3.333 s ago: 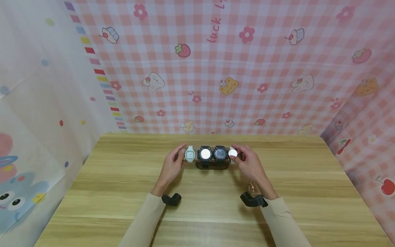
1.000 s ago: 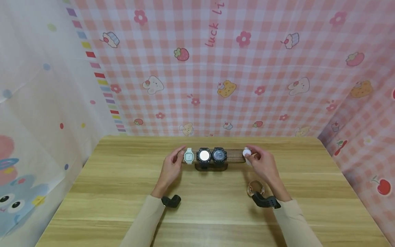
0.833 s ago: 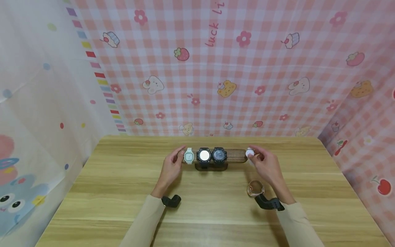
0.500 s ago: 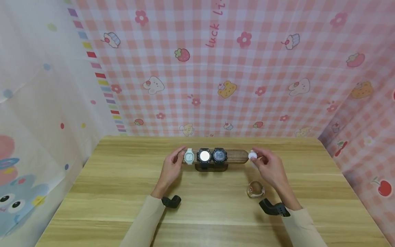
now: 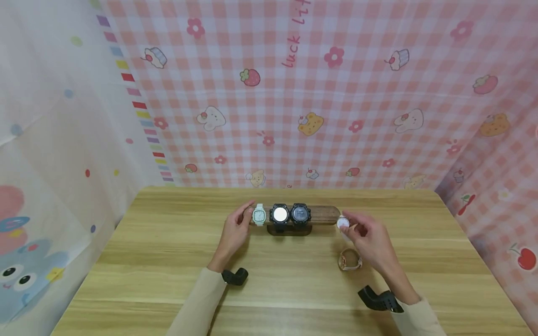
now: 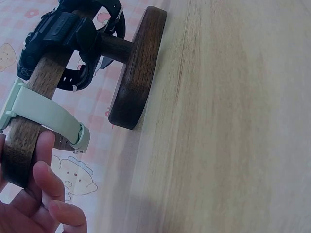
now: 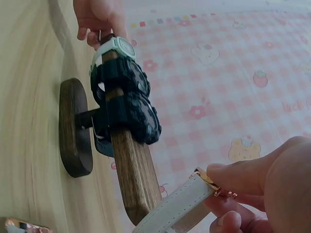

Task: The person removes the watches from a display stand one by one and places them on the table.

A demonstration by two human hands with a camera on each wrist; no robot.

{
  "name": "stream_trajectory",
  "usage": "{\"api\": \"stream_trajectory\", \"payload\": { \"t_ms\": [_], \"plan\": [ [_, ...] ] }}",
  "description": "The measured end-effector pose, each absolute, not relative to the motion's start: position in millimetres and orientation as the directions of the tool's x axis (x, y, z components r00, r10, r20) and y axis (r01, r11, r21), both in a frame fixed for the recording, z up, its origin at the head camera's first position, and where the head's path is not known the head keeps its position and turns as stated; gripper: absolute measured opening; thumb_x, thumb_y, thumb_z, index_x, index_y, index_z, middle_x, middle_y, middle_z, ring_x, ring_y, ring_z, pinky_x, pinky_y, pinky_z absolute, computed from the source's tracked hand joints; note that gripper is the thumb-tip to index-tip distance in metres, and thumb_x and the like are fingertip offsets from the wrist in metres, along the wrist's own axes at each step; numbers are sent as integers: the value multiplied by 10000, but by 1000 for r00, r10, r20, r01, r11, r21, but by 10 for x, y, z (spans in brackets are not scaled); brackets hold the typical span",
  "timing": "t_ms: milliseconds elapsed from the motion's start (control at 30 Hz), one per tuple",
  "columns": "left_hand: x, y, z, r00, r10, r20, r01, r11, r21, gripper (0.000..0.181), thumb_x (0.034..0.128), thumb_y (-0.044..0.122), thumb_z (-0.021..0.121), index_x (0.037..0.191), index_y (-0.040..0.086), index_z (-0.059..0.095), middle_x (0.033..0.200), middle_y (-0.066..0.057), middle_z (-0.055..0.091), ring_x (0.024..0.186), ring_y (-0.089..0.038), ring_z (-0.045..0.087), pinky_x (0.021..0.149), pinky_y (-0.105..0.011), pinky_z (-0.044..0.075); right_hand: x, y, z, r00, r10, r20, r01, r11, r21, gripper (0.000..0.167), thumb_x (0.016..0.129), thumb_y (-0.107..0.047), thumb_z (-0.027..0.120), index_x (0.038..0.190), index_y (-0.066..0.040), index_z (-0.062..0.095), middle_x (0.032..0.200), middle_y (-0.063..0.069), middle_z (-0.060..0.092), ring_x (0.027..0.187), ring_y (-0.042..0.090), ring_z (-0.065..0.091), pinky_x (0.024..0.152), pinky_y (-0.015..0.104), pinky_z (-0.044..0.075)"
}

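My left hand [image 5: 235, 231] grips the left end of a dark wooden watch stand [image 5: 325, 214], with fingers curled round the bar in the left wrist view. Beside those fingers a mint-green watch [image 5: 259, 215] is strapped on the bar. Two chunky black watches [image 5: 300, 214] sit to its right, one with a glaring face. Just off the bar's bare right end, my right hand [image 5: 375, 240] pinches a white-strapped watch [image 5: 343, 224] by its case. Its white strap [image 7: 175, 206] hangs as a loop beside the bar end in the right wrist view.
A rose-gold watch [image 5: 351, 269] stands on the wooden table [image 5: 286, 289], in front of the stand's right end. The stand's oval foot [image 5: 289, 230] rests on the table. A pink checked cloth [image 5: 269, 102] hangs behind the table.
My right hand has slid the white-strapped watch rightward off the bar's end, then slightly toward me. The bar's right part is now bare. My left hand has kept its hold.
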State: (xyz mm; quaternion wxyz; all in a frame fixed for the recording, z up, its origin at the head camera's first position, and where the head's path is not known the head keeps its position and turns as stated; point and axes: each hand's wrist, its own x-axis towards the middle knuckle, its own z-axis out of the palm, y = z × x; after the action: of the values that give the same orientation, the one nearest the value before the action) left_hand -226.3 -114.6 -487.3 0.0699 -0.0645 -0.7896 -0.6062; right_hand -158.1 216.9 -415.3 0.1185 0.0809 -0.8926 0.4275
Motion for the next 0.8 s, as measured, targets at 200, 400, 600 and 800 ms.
{"api": "stream_trajectory", "payload": {
  "t_ms": [200,400,600,800],
  "plan": [
    [-2111,-1112,-4607,-982,34,183,186,253,949,344,1050,137,492,1372,56,583,1215,-146,642,877,-329,552,677,-194,428,-1501,2108,-4165,-956,-71,283,-267,603,-751,323,894,-35,718,1214,-13,688,936,90,651,625,83,443,497,221,365],
    [-2082,-1101,-4546,-985,32,172,174,247,953,339,1045,110,496,1364,43,587,1239,-162,640,899,-292,563,704,-187,442,-1440,2048,-4199,-959,-95,267,-268,607,-748,339,878,-14,726,1215,-12,688,917,66,644,636,77,446,520,219,375],
    [-2084,-1106,-4548,-984,35,176,180,248,952,339,1046,107,492,1365,40,585,1172,-172,644,898,-326,559,705,-192,436,-1397,1989,-4248,-959,-112,260,-274,595,-755,331,869,-9,731,1198,-24,700,905,50,650,629,65,455,503,217,384],
    [-2086,-1110,-4546,-985,42,168,173,241,955,343,1049,121,491,1369,40,581,1185,-169,647,914,-403,560,699,-189,434,-1369,1928,-4309,-953,-137,270,-297,601,-742,330,845,7,747,1172,-24,713,889,36,661,631,52,467,513,219,405]
  ]
}}
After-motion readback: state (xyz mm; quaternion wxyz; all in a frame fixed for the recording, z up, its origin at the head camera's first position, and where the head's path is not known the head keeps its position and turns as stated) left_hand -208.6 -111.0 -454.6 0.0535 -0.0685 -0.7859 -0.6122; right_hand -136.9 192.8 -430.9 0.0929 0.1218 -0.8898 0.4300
